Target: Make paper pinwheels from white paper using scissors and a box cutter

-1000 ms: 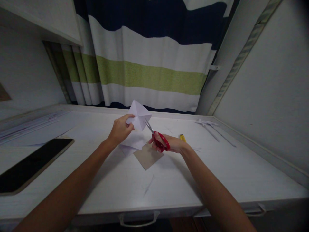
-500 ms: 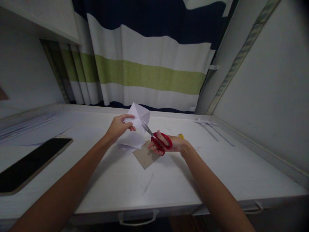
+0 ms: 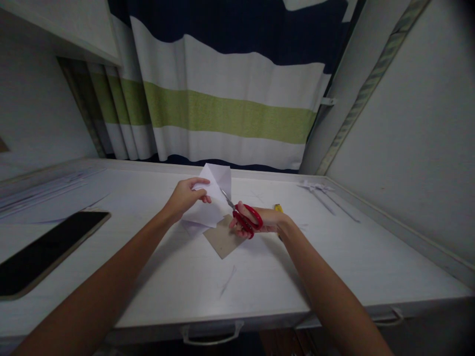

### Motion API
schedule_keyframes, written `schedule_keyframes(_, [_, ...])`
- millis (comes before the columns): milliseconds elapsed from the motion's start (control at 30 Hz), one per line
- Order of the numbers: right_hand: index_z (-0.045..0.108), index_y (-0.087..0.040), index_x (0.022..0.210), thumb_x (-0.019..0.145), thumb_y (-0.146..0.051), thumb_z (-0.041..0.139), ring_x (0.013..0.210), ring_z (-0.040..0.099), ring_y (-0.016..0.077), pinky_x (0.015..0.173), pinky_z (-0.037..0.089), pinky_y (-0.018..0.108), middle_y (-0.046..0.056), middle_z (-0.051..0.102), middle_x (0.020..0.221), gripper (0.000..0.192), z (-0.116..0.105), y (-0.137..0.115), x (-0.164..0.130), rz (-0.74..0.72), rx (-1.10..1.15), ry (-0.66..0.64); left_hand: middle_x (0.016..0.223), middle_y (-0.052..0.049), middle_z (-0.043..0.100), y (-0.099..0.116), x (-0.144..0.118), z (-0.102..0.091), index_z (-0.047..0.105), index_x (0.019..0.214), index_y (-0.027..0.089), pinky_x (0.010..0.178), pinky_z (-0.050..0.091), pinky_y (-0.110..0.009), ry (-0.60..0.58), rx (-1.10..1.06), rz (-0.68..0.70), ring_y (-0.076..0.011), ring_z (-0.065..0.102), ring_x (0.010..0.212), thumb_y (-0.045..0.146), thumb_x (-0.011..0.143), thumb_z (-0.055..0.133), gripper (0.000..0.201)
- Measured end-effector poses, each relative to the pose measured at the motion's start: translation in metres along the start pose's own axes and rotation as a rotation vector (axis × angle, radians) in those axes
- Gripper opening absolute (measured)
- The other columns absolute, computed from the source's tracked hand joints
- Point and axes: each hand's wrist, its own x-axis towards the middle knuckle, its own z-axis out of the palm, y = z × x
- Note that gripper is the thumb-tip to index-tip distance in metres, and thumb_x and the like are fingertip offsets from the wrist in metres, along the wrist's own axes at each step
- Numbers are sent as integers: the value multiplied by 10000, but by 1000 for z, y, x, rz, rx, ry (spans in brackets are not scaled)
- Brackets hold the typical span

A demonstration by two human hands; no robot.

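While we look down at a white desk (image 3: 297,267), our left hand (image 3: 184,198) pinches a folded white paper (image 3: 211,195) and lifts it just above the surface, near the middle. Our right hand (image 3: 260,222) is closed through the red handles of scissors (image 3: 243,216), whose blades reach into the paper's right edge. We judge the cut to be underway; going on would call for a steady grip on the paper while the blades close along the fold. Below the paper lies a brown card (image 3: 224,240). A dark phone (image 3: 44,252) rests at near left, and a striped curtain (image 3: 230,109) hangs beyond.
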Motion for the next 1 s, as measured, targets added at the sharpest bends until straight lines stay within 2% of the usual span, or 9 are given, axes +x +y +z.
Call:
schedule_keyframes(200, [533, -51, 865, 772, -587, 244, 469, 483, 60, 427, 382, 175, 44, 525, 594, 616, 2, 1, 3, -19, 42, 27, 545, -17, 618, -2, -1, 5, 538, 958, 78, 576, 449, -240, -36, -80, -14, -124, 557, 524, 140, 596, 494, 370])
schedule_keyframes(567, [533, -69, 770, 808, -546, 198, 502, 506, 71, 470, 393, 186, 42, 530, 604, 584, 7, -4, 0, -28, 118, 40, 573, -35, 629, -2, -3, 10, 521, 971, 78, 621, 469, -269, -85, -159, -55, -135, 583, 548, 138, 623, 495, 354])
schedule_keyframes(833, [540, -53, 865, 763, -618, 159, 498, 481, 77, 472, 388, 196, 55, 535, 623, 689, 2, -1, 3, -78, 169, -41, 561, -23, 632, 2, -6, 12, 521, 985, 92, 679, 470, -293, -75, -131, -41, -157, 610, 584, 144, 616, 513, 373])
schedule_keyframes(1000, [527, -54, 904, 777, -599, 170, 498, 475, 76, 476, 379, 196, 55, 531, 636, 664, 3, -1, 2, -90, 150, -25, 549, -18, 627, 4, -7, 12, 532, 974, 93, 648, 477, -281, -53, -97, -7, -154, 608, 565, 140, 612, 515, 365])
